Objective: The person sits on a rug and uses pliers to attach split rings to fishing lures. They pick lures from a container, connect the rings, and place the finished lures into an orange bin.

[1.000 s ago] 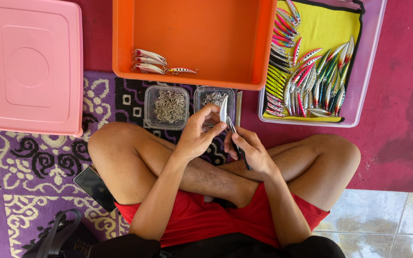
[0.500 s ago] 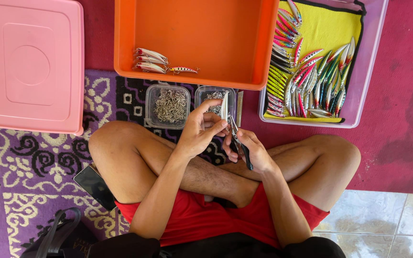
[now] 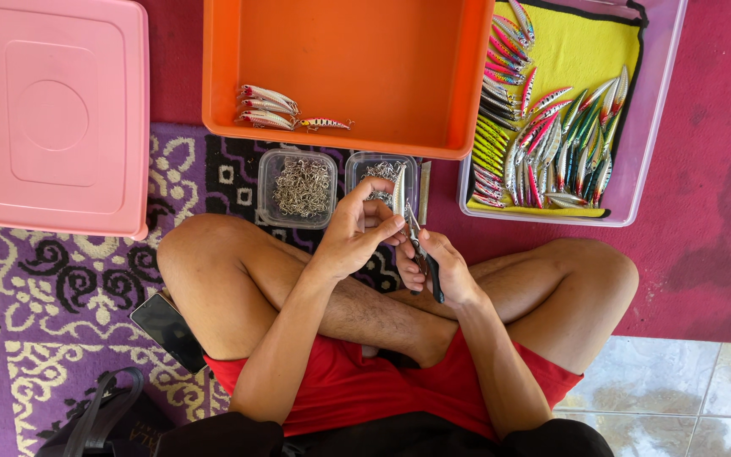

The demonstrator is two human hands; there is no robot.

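I sit cross-legged on a patterned rug. My left hand (image 3: pixel 355 230) pinches a silver fishing lure (image 3: pixel 399 189), held upright above my knees. My right hand (image 3: pixel 437 269) grips black-handled pliers (image 3: pixel 423 258), whose tip meets the lure's lower end. Just beyond my hands stand two small clear tubs: one with metal hooks (image 3: pixel 299 186) and one with small metal rings (image 3: pixel 380 173), partly hidden by the lure.
An orange bin (image 3: pixel 382 68) ahead holds a few finished lures (image 3: pixel 268 106). A clear tray (image 3: pixel 662 110) with a yellow cloth and several coloured lures sits at right. A pink lidded box (image 3: pixel 52 110) is at left. A phone (image 3: pixel 168 330) and a black bag (image 3: pixel 103 419) lie by my left thigh.
Both hands have drawn closer together; the pliers have come up against the lure's lower end, and the lure is held a little more upright.
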